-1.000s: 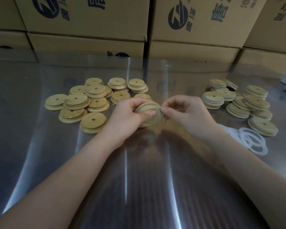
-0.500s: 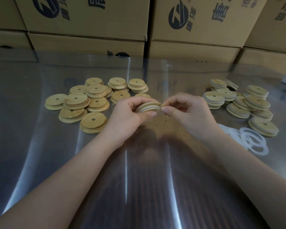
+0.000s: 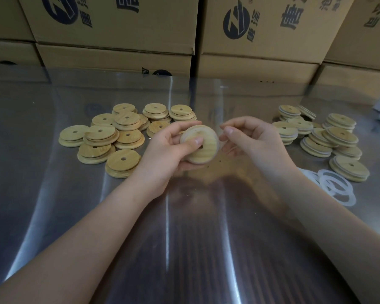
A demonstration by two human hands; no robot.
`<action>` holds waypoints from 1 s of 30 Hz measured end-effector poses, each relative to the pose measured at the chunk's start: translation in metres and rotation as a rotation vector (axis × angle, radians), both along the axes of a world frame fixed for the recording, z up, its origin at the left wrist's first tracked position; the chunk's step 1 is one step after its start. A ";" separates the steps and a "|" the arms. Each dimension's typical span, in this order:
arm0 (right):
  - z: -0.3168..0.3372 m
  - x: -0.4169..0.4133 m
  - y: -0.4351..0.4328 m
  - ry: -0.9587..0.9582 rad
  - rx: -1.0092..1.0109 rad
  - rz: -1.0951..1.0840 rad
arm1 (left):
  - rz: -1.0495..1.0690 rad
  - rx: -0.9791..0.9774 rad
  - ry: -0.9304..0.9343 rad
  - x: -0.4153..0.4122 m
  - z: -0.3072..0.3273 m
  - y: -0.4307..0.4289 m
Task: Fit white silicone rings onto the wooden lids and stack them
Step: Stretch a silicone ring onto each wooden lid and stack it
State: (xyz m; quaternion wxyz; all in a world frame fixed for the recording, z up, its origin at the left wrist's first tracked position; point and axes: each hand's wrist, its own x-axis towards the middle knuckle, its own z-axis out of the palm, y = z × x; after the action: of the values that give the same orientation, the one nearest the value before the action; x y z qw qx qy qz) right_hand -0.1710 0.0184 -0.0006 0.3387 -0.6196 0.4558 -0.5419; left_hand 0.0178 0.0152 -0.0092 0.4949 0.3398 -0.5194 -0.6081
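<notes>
While the left hand [image 3: 167, 150] holds one wooden lid [image 3: 206, 154] up off the surface [image 3: 75, 216], its grip is curled round the disc. The thumb lies across the lid's face with its tip just beside the centre hole, and the other fingers wrap behind and under the rim. The lid is tilted so that its flat face looks toward the camera. A pale band shows along its upper left edge, too blurred to say whether it is a ring.

The right hand [image 3: 255, 139] sits just beside the lid's right edge, parted from it by a small gap. Its forefinger and thumb are drawn close together and the remaining fingers are curled toward the palm. Whether that grip pinches anything I cannot tell, since the spot under the thumb is smeared.

To the left on the shiny surface lies a heap of bare lids [image 3: 100, 131], overlapping and partly stacked, each with a small hole in the middle. To the right lies a second heap, ringed lids [image 3: 340, 134] with white bands round their sides, in low stacks. Near that heap, on the side toward the person, loose white silicone rings [image 3: 347, 201] lie flat and overlapping, partly hidden by the right forearm. Cardboard boxes [image 3: 119, 29] with dark printing stand stacked along the far edge.
</notes>
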 end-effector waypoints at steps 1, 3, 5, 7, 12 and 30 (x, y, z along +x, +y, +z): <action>0.000 0.000 0.000 -0.003 0.035 0.008 | -0.002 0.009 0.018 0.000 0.000 -0.001; -0.001 0.000 0.000 0.002 0.081 0.036 | -0.005 0.030 0.051 0.001 -0.001 -0.002; -0.002 0.001 0.000 0.002 0.093 0.068 | -0.007 0.052 0.081 0.002 -0.001 -0.003; -0.003 0.002 0.001 -0.006 0.094 0.103 | -0.011 0.065 0.104 0.002 0.000 -0.004; -0.005 0.004 0.002 -0.013 0.108 0.182 | -0.029 0.089 0.122 0.002 0.000 -0.005; -0.005 0.002 -0.001 0.044 0.154 0.180 | -0.148 0.125 0.184 0.003 0.000 -0.004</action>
State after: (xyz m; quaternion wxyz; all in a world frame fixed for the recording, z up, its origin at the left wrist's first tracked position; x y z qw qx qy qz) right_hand -0.1689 0.0177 -0.0056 0.4226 -0.6417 0.4460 -0.4590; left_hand 0.0208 0.0110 -0.0087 0.4719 0.2736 -0.4566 -0.7028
